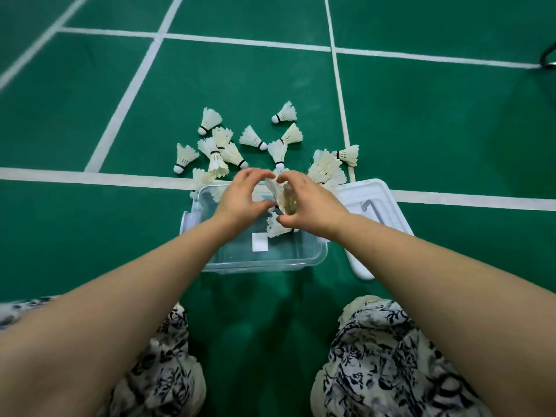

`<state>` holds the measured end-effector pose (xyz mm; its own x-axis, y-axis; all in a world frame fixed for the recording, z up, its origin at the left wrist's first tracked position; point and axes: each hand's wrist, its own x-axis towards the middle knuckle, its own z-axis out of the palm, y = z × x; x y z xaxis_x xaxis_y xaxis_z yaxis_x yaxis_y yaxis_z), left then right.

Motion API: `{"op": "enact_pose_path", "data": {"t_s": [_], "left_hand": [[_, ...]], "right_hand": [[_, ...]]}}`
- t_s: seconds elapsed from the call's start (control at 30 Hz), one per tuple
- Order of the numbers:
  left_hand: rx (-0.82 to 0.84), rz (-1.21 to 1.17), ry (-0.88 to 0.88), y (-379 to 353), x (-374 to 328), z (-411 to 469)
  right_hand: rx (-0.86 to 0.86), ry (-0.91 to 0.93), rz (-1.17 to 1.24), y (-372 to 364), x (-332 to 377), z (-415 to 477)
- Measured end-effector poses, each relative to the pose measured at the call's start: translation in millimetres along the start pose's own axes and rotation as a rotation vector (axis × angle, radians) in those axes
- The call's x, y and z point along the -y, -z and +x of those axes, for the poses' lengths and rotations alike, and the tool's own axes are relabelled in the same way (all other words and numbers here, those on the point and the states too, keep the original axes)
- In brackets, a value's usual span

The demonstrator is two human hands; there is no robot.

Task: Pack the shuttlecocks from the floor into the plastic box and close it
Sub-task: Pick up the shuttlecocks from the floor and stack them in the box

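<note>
**A:** What lies around the work?

**B:** A green court floor (421, 130) crossed by white lines (126, 100). The loose shuttlecocks (210, 118) are scattered on it just beyond the plastic box (264, 264), some of them heaped at the box's far right corner. The white lid (388, 203) lies flat on the floor, touching the box's right side. A dark metal frame (549, 58) shows at the far right edge, well apart from everything. Knees in patterned cloth (391, 356) sit nearest the camera.

**A:** Anything blocking the view?

**B:** Both forearms reach over the open box and cover much of its inside. A white label (259, 242) shows through the clear wall.

**A:** And the hands?

**B:** Close together above the far half of the box. The left hand (243, 197) and the right hand (307, 203) curl round a held shuttlecock (282, 197) between them, fingertips nearly meeting on top. It is blurred, so which way its cork points I cannot tell.

**A:** Anything else there?

**B:** A lower shuttlecock (275, 227) sits just under the right thumb, within the box's outline; whether the thumb touches it is unclear
</note>
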<state>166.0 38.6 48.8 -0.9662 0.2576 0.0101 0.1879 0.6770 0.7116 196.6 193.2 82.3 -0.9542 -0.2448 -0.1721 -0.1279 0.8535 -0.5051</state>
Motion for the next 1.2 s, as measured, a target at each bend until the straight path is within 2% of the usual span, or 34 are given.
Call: {"op": "enact_pose_path", "data": {"t_s": [0.23,0.43,0.6,0.7,0.77,0.9,1.03,1.2], "left_hand": [[-0.005,-0.002,0.075,5,12,-2],[-0.103,-0.131,0.144,-2,15,0],[-0.050,-0.203,0.446,-20,44,0],[-0.051,-0.401,0.743,-33,67,-4],[-0.098,-0.462,0.860,-41,78,-6],[-0.180,-0.569,1.016,-56,85,1],[-0.211,-0.801,1.142,-74,86,17],[-0.132,-0.958,1.199,-95,76,30]], "right_hand": [[0.066,0.074,-0.082,-7,9,-7],[-0.046,0.025,-0.039,-8,-1,-2],[-0.140,-0.087,0.069,-10,-14,6],[-0.135,-0.135,0.100,-12,-20,8],[-0.131,-0.146,0.098,-14,-23,9],[-0.126,-0.155,0.113,-16,-26,11],[-0.132,-0.187,0.154,-18,-32,13],[-0.128,-0.211,0.171,-21,-37,19]]}}
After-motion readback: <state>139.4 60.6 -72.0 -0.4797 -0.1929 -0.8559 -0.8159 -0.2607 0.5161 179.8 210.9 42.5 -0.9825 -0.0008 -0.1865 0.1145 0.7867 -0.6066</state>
